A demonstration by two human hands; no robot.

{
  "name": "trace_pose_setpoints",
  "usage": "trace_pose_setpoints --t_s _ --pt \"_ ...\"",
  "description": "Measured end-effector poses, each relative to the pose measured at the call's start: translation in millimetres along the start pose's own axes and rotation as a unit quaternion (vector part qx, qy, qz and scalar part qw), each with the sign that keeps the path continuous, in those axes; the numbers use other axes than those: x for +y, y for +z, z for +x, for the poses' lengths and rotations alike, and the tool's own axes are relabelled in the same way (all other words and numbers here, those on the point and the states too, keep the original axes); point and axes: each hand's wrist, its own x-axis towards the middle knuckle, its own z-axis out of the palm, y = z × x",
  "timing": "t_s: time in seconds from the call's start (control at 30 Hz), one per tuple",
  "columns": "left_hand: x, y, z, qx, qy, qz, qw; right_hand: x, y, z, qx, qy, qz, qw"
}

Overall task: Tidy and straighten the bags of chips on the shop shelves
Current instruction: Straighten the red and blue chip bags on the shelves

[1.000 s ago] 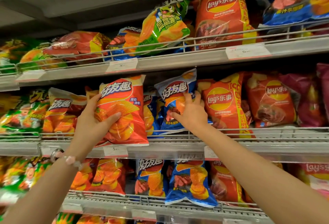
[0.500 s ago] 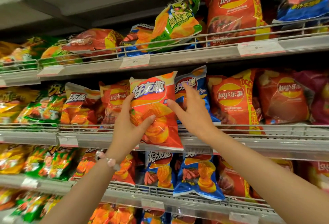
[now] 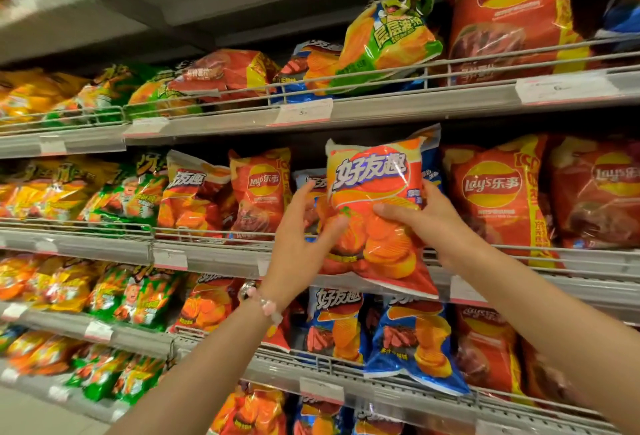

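The orange chip bag [image 3: 375,213] I'm holding is glossy, with a red oval logo, white characters and ridged chips printed on the lower half. It's sitting upright, tipped slightly, in front of the middle shelf [image 3: 214,256], its bottom edge hanging over the wire rail. At 3 o'clock from it a red Lay's bag [image 3: 495,192] is standing, at 9 o'clock a smaller red Lay's bag [image 3: 260,192], and a blue bag [image 3: 431,157] is peeking out right behind it. My left hand [image 3: 299,244] is gripping the bag's left edge, thumb across the front. My right hand [image 3: 433,223] is gripping the right edge, thumb on the front too. A pink bracelet [image 3: 265,301] is sitting on my left wrist.
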Motion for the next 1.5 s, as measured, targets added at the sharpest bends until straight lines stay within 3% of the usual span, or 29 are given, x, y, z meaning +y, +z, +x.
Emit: trace_pose_setpoints --t_s 0.1,0.17,0.23,0.47,0.77,0.97,1.27,1.5 --pt "-34.4 -28.7 27.7 0.133 -0.067 0.104 0.983 2.0 -5.9 3.5 -0.006 0.004 -0.01 1.0" --pt "-58.0 -49.5 46.4 0.171 -0.115 0.203 0.957 3.5 -6.3 4.0 -0.006 0.0 -0.022 1.0" --pt "-76.7 -63.3 61.9 0.153 -0.145 0.238 0.948 3.7 -5.3 5.0 -0.006 -0.004 -0.023 1.0" --pt "-120.4 -73.4 98.7 0.031 -0.255 0.204 0.945 7.2 -3.0 11.5 -0.005 -0.001 -0.021 1.0" --pt "-124.4 -77.6 109.8 0.09 -0.178 0.211 0.957 4.2 -5.5 12.6 -0.002 -0.01 -0.016 1.0" --pt "-108.7 -96.7 116.7 0.068 -0.11 0.245 0.961 1.2 -2.7 17.6 0.018 0.001 -0.021 1.0" --pt "-83.3 -133.0 118.8 0.05 -0.091 0.248 0.963 0.5 14.1 24.4 0.025 0.007 -0.03 0.999" --pt "-63.4 -186.0 91.0 0.058 -0.133 0.263 0.954 -3.0 49.7 34.1 0.001 -0.001 -0.031 1.0"
